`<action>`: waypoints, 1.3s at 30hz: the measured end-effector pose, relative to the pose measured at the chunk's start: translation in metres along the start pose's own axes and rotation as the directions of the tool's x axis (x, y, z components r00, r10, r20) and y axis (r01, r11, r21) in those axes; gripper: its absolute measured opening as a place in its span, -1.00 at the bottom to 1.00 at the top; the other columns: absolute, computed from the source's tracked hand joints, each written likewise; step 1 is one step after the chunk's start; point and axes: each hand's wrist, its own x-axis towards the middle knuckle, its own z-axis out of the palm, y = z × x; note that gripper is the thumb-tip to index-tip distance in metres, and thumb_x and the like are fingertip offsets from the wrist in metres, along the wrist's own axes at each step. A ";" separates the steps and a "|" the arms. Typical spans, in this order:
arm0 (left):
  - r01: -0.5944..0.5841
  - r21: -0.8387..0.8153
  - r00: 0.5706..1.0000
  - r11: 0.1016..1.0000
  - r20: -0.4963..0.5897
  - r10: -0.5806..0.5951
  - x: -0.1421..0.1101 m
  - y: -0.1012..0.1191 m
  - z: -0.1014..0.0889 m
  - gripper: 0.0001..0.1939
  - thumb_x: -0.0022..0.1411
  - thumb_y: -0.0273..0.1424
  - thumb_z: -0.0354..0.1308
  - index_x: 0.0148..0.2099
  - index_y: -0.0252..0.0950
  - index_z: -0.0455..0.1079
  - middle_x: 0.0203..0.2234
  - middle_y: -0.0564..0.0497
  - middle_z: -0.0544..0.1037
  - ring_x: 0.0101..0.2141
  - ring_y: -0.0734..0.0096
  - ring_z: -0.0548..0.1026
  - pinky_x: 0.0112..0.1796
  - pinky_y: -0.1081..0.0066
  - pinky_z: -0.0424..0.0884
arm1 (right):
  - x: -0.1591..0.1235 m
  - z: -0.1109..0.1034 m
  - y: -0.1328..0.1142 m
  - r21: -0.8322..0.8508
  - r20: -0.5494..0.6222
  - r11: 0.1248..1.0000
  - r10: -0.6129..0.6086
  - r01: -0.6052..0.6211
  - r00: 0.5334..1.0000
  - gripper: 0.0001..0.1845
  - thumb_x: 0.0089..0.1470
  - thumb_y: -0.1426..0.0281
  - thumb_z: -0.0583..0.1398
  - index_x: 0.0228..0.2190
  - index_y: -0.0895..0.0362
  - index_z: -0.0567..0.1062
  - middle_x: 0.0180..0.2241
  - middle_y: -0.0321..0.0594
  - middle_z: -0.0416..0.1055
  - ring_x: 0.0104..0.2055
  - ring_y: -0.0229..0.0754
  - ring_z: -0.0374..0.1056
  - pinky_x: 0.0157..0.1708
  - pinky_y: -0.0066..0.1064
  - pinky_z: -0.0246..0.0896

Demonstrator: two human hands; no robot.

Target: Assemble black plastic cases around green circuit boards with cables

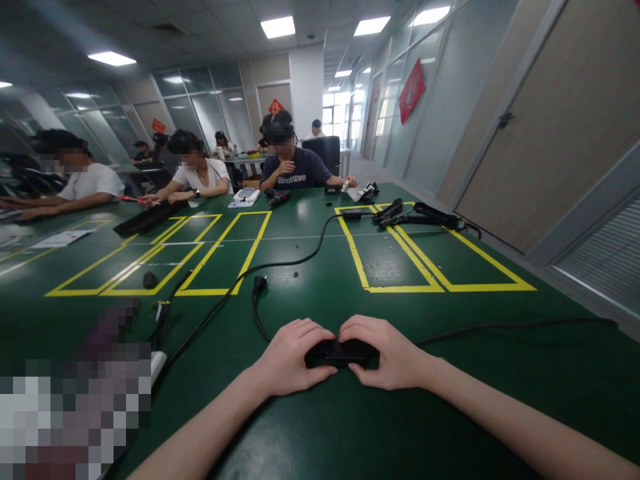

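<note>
Both my hands rest on the green table near its front edge, closed round a small black block-shaped device. My left hand grips its left end with curled fingers. My right hand grips its right end the same way. A black cable runs from the device off to the right. A second black cable curves from the device's left side up to a loose plug. Most of the device is hidden under my fingers.
Yellow tape rectangles mark the green table. A long black cable crosses toward black tools at the far right. A white power strip lies at left. Several people sit at the far side and left.
</note>
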 end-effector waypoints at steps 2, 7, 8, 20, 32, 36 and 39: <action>0.000 0.004 1.000 1.000 0.002 0.000 0.000 0.000 0.000 -0.69 0.24 -0.27 0.36 0.00 -0.22 0.46 -0.17 -0.05 0.65 -0.18 0.19 0.60 -0.11 0.25 0.47 | 0.000 0.001 0.001 -0.027 0.004 1.000 -0.012 0.012 1.000 -0.70 -0.01 0.48 0.26 -0.17 0.09 0.44 -0.20 -0.10 0.54 -0.18 -0.08 0.48 -0.17 -0.28 0.40; -0.009 -0.001 1.000 1.000 0.011 0.009 0.000 0.002 -0.001 -0.70 0.34 -0.26 0.29 0.05 -0.25 0.42 -0.13 -0.08 0.64 -0.16 0.18 0.59 -0.09 0.23 0.46 | -0.001 0.005 0.001 -0.095 0.063 0.995 0.041 -0.035 0.997 -0.70 -0.01 0.45 0.29 -0.18 0.11 0.42 -0.19 -0.08 0.52 -0.19 -0.06 0.44 -0.20 -0.27 0.38; -0.008 0.005 1.000 1.000 0.016 0.008 0.000 0.003 -0.001 -0.69 0.34 -0.26 0.28 0.06 -0.25 0.42 -0.11 -0.08 0.64 -0.15 0.18 0.58 -0.08 0.23 0.46 | -0.002 0.006 0.000 -0.113 0.072 0.993 0.052 -0.043 0.996 -0.72 0.03 0.45 0.27 -0.17 0.12 0.42 -0.20 -0.08 0.52 -0.19 -0.06 0.44 -0.21 -0.27 0.37; -0.043 0.148 0.998 0.988 0.053 0.035 0.002 0.004 -0.004 -0.74 0.41 -0.23 0.22 0.02 -0.27 0.45 -0.23 -0.04 0.65 -0.25 0.21 0.56 -0.21 0.26 0.39 | -0.004 0.008 -0.005 -0.442 0.125 0.895 -0.008 0.063 0.992 -0.70 0.39 0.25 0.13 -0.09 0.22 0.51 -0.27 -0.04 0.57 -0.28 -0.06 0.47 -0.27 -0.25 0.35; -0.125 0.258 0.992 0.958 0.025 0.123 0.002 0.004 -0.004 -0.67 0.49 -0.17 0.10 0.09 -0.29 0.42 -0.13 -0.11 0.66 -0.20 0.17 0.60 -0.19 0.24 0.43 | -0.005 0.009 0.000 -0.434 0.055 0.894 -0.099 0.113 0.994 -0.66 0.38 0.27 0.14 0.02 0.25 0.48 -0.17 0.02 0.61 -0.21 -0.04 0.52 -0.21 -0.23 0.40; -0.085 0.235 0.996 0.968 0.003 0.087 0.001 0.006 -0.004 -0.64 0.46 -0.12 0.13 0.07 -0.29 0.44 -0.17 -0.10 0.66 -0.23 0.17 0.58 -0.19 0.23 0.44 | -0.006 0.007 0.001 -0.404 0.049 0.909 -0.095 0.106 0.994 -0.70 0.37 0.37 0.11 0.03 0.25 0.47 -0.15 0.01 0.62 -0.21 -0.06 0.51 -0.20 -0.23 0.42; 0.015 0.175 1.000 0.984 -0.021 -0.011 0.001 0.009 -0.004 -0.59 0.41 -0.06 0.15 0.05 -0.30 0.46 -0.23 -0.09 0.62 -0.24 0.17 0.56 -0.20 0.24 0.44 | -0.008 0.006 0.001 -0.426 0.087 0.897 -0.085 0.114 0.993 -0.68 0.32 0.41 0.13 0.06 0.24 0.47 -0.07 0.04 0.61 -0.18 -0.05 0.50 -0.22 -0.23 0.42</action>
